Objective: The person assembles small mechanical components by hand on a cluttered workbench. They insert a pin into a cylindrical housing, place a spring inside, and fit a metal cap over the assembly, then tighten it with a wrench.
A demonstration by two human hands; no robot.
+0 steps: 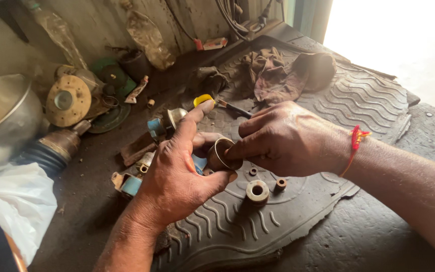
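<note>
We hold a short metal ring sleeve (222, 153) between our two hands, above the ribbed rubber mat (363, 100). Our left hand (177, 176) grasps it from below and the side, thumb curled under its rim and forefinger stretched upward past it. Our right hand (283, 138) is closed around its far side, with a finger pressed into its open mouth; a red thread band (356, 141) circles that wrist.

Just below the hands, three small round pieces lie on the mat: one thick bushing (257, 192) with a centre hole, one smaller brown bushing (280, 185) beside it, and one tiny ring (252, 172) nearer the right hand's fingers.

Beyond the left forefinger we see a yellow-handled tool (217, 103) lying near its tip, and just left of that finger a metal part with a blue band (162, 123). Below the left wrist's outer side a second blue-banded part (129, 184) rests on the dark bench.

Beyond the right hand a crumpled brown rag (278, 73) lies on the mat. Far past the left hand, against the wall, one small flat red-and-white packet (211, 44) lies, its print too small to tell. Well out to the left sit one tan disc with holes (68, 100), one black ribbed rubber boot (44, 153), and one white plastic bag (13, 199).
</note>
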